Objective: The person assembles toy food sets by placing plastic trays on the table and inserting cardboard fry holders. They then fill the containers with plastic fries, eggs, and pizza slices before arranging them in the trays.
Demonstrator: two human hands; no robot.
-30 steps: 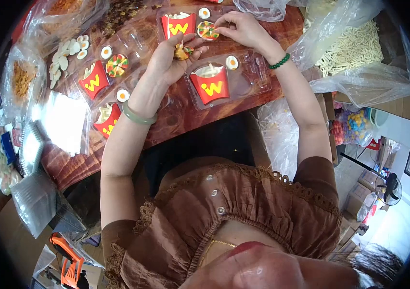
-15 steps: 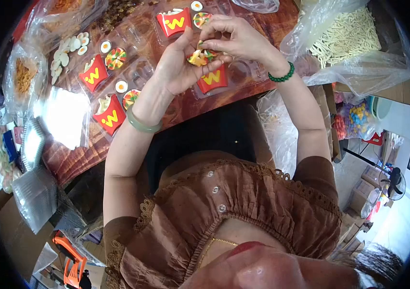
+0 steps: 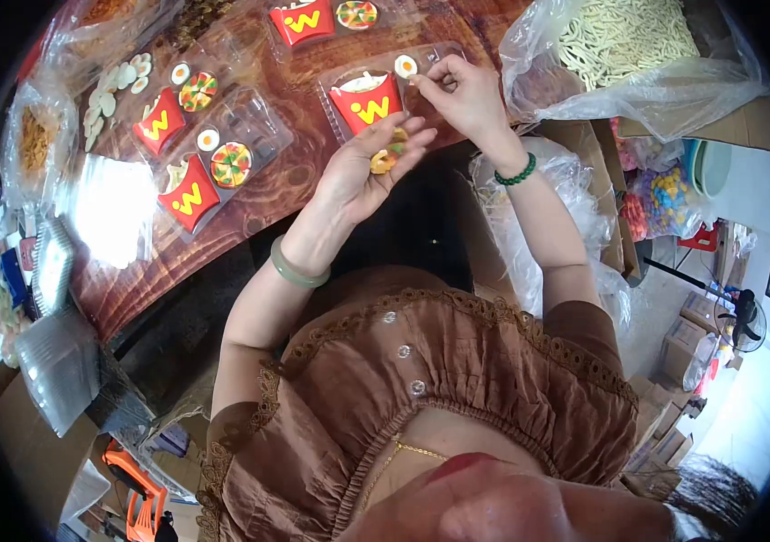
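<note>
My left hand is half open above the table's front edge, palm up. Several small yellow, orange and green toy food pieces lie against its fingers. Farther right, my right hand is closed in a pinch. Its fingertips are at the lower edge of a toy fried egg; whatever they hold is too small to make out. The egg sits in a clear plastic tray beside a red toy fries box with a yellow mark. My left fingers cover the box's lower right corner.
Other clear trays hold red fries boxes, toy eggs and round toy pizzas. Loose white-edged pieces lie at left. A plastic bag of pale fries stands at right, and a bag of orange pieces at far left.
My right hand has left the pieces in my left palm and moved right to the fried egg. My left hand has lowered and its fingers have spread. The view has shifted slightly.
</note>
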